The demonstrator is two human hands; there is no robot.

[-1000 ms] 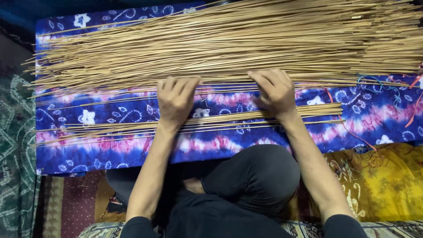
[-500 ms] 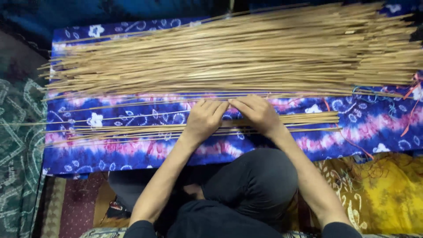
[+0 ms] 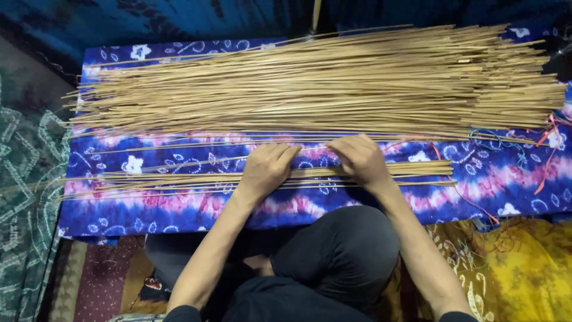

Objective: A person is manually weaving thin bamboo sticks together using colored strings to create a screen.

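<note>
A big heap of thin tan sticks (image 3: pixel 322 83) lies lengthwise across a blue, pink and white flowered cloth (image 3: pixel 149 211). Closer to me a small flat row of the same sticks (image 3: pixel 179 179) lies on the cloth. My left hand (image 3: pixel 265 170) rests palm down on this small row, fingers together and pointing toward the heap. Right beside it, my right hand (image 3: pixel 357 160) is curled over the same sticks, fingertips touching a few loose sticks (image 3: pixel 196 143) between row and heap. Whether either hand pinches a stick cannot be made out.
My crossed legs in dark trousers (image 3: pixel 333 256) sit against the cloth's near edge. A yellow patterned cloth (image 3: pixel 512 274) lies at the right, a green patterned one (image 3: pixel 27 179) at the left. Coloured threads (image 3: pixel 545 140) lie at the heap's right end.
Both hands slid inward along the small row and toward me; a second ago they were apart at the heap's edge, now they sit side by side near the middle.
</note>
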